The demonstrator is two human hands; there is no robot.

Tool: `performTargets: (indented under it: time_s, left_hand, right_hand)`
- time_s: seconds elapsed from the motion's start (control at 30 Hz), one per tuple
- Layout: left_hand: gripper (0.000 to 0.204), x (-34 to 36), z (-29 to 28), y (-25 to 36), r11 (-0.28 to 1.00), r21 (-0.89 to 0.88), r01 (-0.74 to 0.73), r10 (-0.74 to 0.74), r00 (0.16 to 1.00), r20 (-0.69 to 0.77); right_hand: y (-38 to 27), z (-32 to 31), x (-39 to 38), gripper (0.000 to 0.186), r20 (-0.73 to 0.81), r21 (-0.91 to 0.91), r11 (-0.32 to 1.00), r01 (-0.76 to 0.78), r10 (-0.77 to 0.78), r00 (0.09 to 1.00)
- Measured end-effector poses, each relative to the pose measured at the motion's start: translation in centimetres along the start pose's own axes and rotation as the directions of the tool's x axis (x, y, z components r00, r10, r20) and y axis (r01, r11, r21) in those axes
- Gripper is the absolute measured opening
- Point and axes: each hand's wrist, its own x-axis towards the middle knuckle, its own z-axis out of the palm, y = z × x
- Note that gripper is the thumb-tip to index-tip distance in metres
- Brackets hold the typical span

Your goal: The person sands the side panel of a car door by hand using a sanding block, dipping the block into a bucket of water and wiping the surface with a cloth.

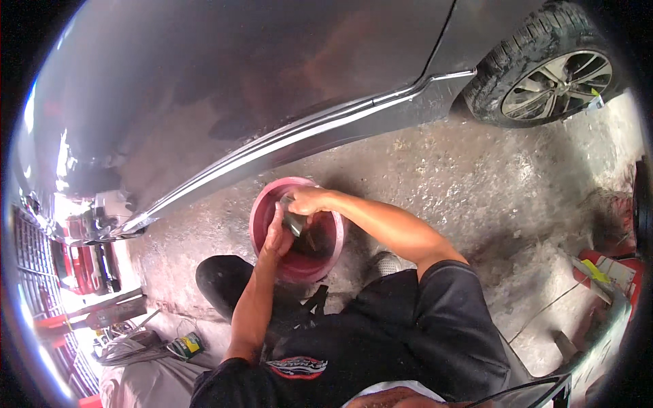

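Note:
A pink round basin with dark liquid in its bottom stands on the floor before me. Over it, my left hand is closed along one side of a small grey, flat, shiny piece. From the right, my right hand reaches across the rim with its fingers curled on the upper end of that same piece. The fingers partly cover it, so its exact kind does not show.
Beyond the basin stretches a dark grey car's side, with a wheel at upper right. A green-and-yellow can and coiled cable lie at lower left. Red containers sit at far right on concrete floor.

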Motion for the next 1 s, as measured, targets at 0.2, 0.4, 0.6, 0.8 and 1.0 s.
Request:
performTargets:
  time_s: [0.2, 0.4, 0.6, 0.8, 1.0]
  left_hand:
    - [0.063, 0.3, 5.2, 0.0, 0.83, -0.55, 0.093, -0.076, 0.996, 0.054]
    - [0.035, 0.9, 2.8, 2.7, 0.939, -0.344, 0.024, -0.101, 0.973, -0.208]
    - [0.048, -0.5, -9.6, -4.8, 0.46, 0.88, -0.121, 0.387, 0.919, -0.077]
    - [0.051, 4.5, -3.9, -14.9, -0.161, 0.943, -0.29, 0.368, 0.869, 0.33]
    - [0.047, 5.8, 0.8, -16.1, -0.015, 0.979, -0.203, -0.109, 0.974, 0.201]
  right_hand:
    - [1.1, -1.2, 0.8, 0.025, -0.015, 0.199, 0.976, -0.09, 0.094, 0.995]
    - [2.4, 0.9, 1.3, 0.028, -0.236, -0.608, 0.734, 0.301, -0.53, 0.815]
    - [-1.2, 0.5, 0.0, 0.024, -0.182, -0.638, 0.667, 0.384, -0.616, 0.766]
    - [-0.1, -0.4, -0.3, 0.024, -0.254, -0.651, 0.707, 0.277, -0.546, 0.799]
    - [0.2, -0.9, -2.7, 0.029, -0.211, -0.742, 0.633, 0.222, -0.535, 0.818]
